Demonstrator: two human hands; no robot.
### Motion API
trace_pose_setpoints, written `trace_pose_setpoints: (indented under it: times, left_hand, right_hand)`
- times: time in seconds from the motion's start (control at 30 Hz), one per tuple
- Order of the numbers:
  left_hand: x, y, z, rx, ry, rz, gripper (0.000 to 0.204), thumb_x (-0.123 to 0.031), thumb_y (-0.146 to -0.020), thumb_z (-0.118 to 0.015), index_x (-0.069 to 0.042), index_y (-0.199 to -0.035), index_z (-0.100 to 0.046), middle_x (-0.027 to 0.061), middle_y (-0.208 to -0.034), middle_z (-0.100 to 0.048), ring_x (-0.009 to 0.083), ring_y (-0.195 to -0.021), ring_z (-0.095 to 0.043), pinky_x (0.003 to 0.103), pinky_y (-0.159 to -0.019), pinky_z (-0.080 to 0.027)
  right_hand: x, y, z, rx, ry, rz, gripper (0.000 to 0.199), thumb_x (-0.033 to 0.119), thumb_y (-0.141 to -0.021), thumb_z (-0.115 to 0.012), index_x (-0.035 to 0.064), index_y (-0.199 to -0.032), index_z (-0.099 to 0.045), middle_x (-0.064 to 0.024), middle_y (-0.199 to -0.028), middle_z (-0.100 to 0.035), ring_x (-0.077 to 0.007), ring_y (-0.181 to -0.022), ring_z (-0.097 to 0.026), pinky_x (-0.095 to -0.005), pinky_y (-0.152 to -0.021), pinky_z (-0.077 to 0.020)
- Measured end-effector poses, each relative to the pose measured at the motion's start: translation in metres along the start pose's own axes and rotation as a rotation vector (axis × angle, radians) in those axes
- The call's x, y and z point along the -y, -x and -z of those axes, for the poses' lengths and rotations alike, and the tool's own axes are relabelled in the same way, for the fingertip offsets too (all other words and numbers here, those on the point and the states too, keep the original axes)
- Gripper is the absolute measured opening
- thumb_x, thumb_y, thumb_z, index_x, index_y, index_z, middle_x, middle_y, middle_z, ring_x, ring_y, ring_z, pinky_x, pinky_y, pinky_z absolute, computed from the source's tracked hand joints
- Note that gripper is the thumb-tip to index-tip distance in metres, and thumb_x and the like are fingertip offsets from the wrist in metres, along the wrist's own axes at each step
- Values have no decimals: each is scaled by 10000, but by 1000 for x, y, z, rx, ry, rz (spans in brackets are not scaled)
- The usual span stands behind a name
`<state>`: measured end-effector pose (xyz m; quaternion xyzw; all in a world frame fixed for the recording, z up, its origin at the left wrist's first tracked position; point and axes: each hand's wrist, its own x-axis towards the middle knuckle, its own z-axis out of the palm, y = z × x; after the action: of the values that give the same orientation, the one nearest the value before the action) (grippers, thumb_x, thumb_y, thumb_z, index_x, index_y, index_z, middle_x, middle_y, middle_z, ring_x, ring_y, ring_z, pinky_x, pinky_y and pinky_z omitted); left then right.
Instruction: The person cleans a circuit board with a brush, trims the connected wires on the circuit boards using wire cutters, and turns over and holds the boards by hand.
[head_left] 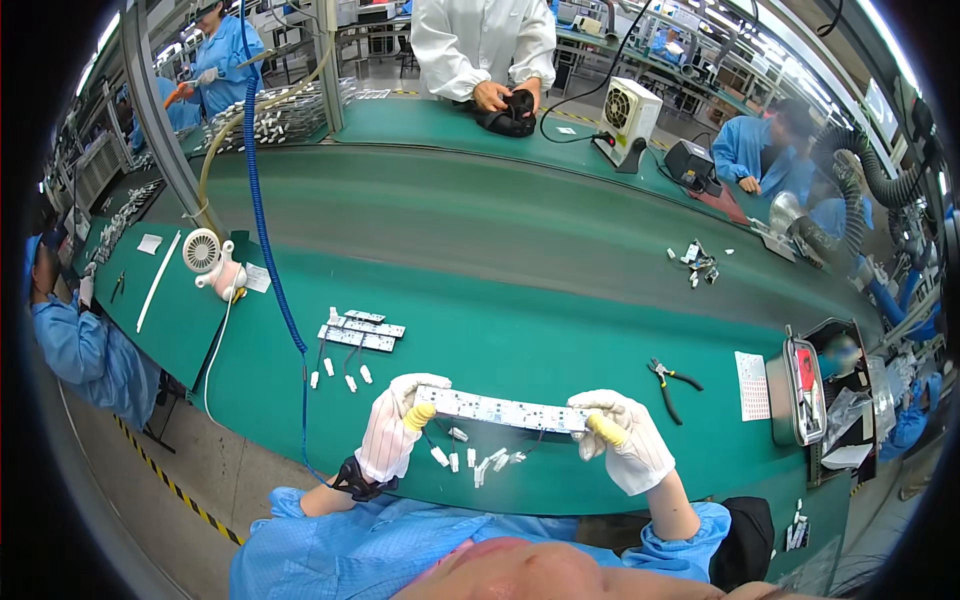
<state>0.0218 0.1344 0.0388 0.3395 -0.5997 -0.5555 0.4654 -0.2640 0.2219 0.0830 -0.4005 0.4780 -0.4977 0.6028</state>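
Between my two gloved hands, a long narrow white circuit board strip [505,409] is held level above the green bench. My left hand [394,425] pinches its left end, the thumb in a yellow finger cot. At the right end my right hand [625,437] grips it the same way. Short wires with white connectors [486,464] hang or lie just below the strip; which are attached I cannot fully tell. Left of my left hand lies a small stack of similar boards [362,332], with white plugs on wires. Cutting pliers [672,389] rest beyond my right hand.
A blue coiled cord [252,180] hangs at the left and runs to a black wrist strap [356,482]. A small fan [207,258] stands at the left. At right are a printed sheet [752,386] and a metal box [794,400]. Several people work around the bench.
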Motion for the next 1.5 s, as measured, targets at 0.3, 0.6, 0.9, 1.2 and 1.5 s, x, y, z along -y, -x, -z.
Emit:
trace_pose_setpoints:
  times: [0.3,0.6,0.9,1.2,1.5]
  left_hand:
    - [4,1,4,20,-38,50,252,-67,-917,-551,32,-1149,-535,115,-1068,-643,170,-965,-631,272,-865,-477]
    - [2,7,6,5,-61,41,267,-142,-939,-563,26,-1146,-545,106,-1049,-652,153,-916,-630,259,-792,-488]
    - [-8,-2,2,-107,-126,13,380,-336,-961,-559,3,-1131,-552,21,-884,-584,15,-597,-475,158,-478,-339]
    - [22,-24,-2,-125,111,26,445,-371,-957,-557,14,-1177,-518,56,-950,-598,97,-769,-577,219,-686,-454]
    - [32,-46,-23,-216,83,42,518,-412,-938,-572,17,-1213,-478,98,-1058,-549,191,-934,-624,349,-836,-556]
  right_hand:
    - [-2,-1,3,8,15,18,357,258,-923,-615,-5,-1162,-584,-77,-864,-635,-109,-642,-590,-216,-580,-449]
    - [-2,4,-1,22,9,-16,363,267,-919,-623,8,-1171,-586,-72,-864,-632,-110,-648,-595,-215,-579,-448]
    - [9,-30,48,90,110,57,453,274,-960,-552,98,-1356,-419,-48,-1096,-582,-147,-940,-579,-291,-779,-476]
    - [12,-127,310,-750,1402,-64,654,285,-735,-779,69,-1286,-502,-226,-1209,-589,-346,-1129,-578,-380,-959,-475]
    - [41,-206,411,-1021,1238,-173,981,533,-758,-706,20,-1443,-226,-273,-1235,-569,-387,-1114,-583,-408,-918,-486]
